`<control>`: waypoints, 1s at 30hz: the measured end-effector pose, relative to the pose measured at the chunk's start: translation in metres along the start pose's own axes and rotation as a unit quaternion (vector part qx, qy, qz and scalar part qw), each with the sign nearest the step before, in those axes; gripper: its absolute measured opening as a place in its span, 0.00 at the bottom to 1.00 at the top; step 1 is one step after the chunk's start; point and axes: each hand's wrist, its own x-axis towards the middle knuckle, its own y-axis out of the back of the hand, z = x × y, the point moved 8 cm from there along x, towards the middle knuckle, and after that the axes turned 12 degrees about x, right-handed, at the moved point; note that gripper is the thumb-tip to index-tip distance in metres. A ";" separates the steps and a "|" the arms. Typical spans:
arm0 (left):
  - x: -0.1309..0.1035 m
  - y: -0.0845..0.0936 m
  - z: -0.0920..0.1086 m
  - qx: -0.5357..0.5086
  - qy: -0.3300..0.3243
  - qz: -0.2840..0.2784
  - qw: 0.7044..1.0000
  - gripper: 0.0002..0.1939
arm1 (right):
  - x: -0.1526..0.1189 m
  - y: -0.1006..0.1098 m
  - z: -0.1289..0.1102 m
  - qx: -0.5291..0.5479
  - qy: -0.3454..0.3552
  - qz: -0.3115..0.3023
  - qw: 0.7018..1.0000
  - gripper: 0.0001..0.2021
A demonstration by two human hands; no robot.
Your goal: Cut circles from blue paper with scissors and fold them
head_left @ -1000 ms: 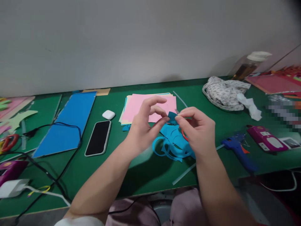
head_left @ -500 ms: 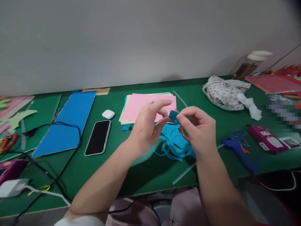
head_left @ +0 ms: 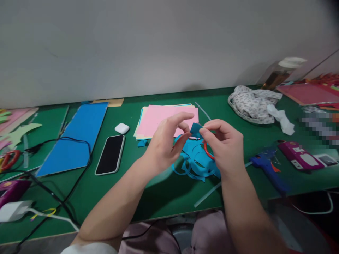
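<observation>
A small dark-blue piece of paper (head_left: 195,129) is held up between my two hands. My left hand (head_left: 167,139) pinches its left edge between the thumb and a bent finger, with the index finger stretched out above. The thumb and index finger of my right hand (head_left: 224,143) grip its right edge. Out of the right palm sticks the red-orange handle loop of scissors (head_left: 208,151); the rest is mostly hidden by the hand. Beneath the hands lies a tangled heap of light-blue paper strips (head_left: 197,162). Behind them is a stack of coloured paper (head_left: 159,118), pink on top.
Left on the green table (head_left: 169,203) are a phone (head_left: 110,155), a white earbud case (head_left: 122,128), a blue board (head_left: 76,141) and black cables. At right lie a blue glue gun (head_left: 270,173), a purple box (head_left: 300,155), a patterned cloth (head_left: 251,104) and a bottle (head_left: 282,74).
The blue paper piece has tilted slightly between my fingers. Both hands stay almost in the same place.
</observation>
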 end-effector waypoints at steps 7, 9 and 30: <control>0.001 0.000 0.002 0.011 -0.006 -0.015 1.000 0.29 | 0.002 0.000 0.003 -0.013 -0.006 -0.012 1.000 0.04; 0.002 0.002 0.003 0.008 -0.007 -0.008 1.000 0.29 | 0.001 0.000 0.003 -0.017 -0.005 -0.016 1.000 0.04; 0.002 0.009 -0.004 -0.099 0.070 0.032 0.992 0.25 | -0.002 -0.010 -0.004 -0.055 0.014 -0.069 0.996 0.05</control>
